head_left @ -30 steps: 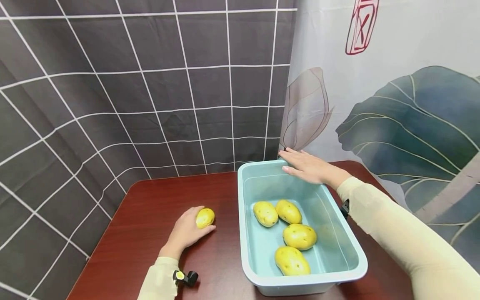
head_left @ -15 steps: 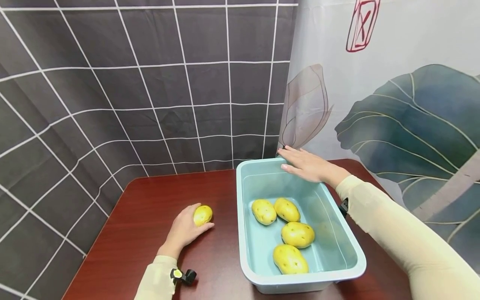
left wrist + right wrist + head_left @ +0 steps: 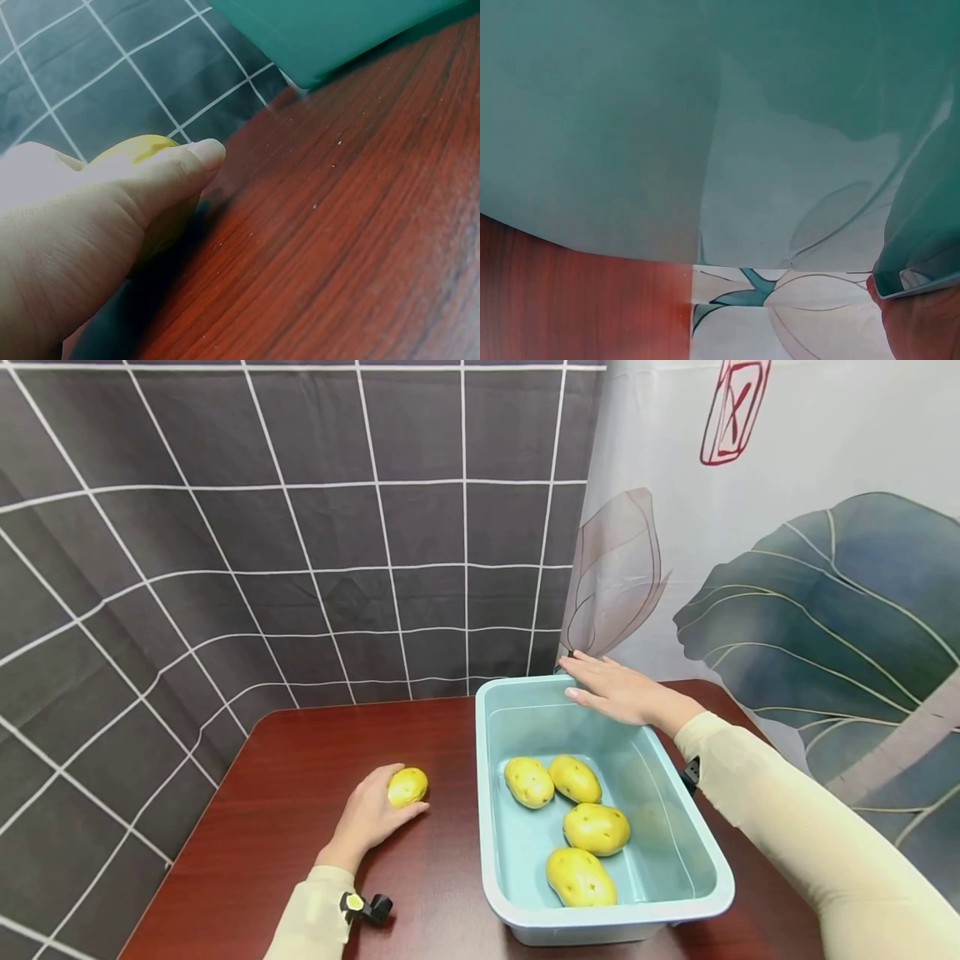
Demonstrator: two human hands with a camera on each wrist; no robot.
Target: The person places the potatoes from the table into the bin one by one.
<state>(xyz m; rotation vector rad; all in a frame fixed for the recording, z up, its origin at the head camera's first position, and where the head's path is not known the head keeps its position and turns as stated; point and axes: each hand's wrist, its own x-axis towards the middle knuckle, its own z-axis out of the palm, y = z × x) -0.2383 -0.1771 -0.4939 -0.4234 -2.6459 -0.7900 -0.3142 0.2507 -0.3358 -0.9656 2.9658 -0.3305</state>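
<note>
On the table's left part, my left hand (image 3: pixel 373 814) grips a yellow potato (image 3: pixel 408 787) from its left side, thumb along the near side. In the left wrist view the thumb (image 3: pixel 176 169) lies across the potato (image 3: pixel 142 146), close over the wood. My right hand (image 3: pixel 621 693) rests with straight fingers on the far right corner of a light blue plastic bin (image 3: pixel 487 827). Several yellow potatoes (image 3: pixel 596 829) lie on the bin's floor. The right wrist view shows part of the right hand (image 3: pixel 922 326) at the bin's rim; the bin's wall (image 3: pixel 630 135) fills most of it.
The reddish-brown wooden table (image 3: pixel 300 760) carries the bin on its right half. Behind stands a dark grey curtain (image 3: pixel 337 543) with white grid lines. A white curtain (image 3: pixel 645 427) with leaf prints hangs at the right. A small black device (image 3: pixel 367 908) sits at the left wrist.
The head view has shifted slightly. Both hands, the gripped potato and the bin keep their places.
</note>
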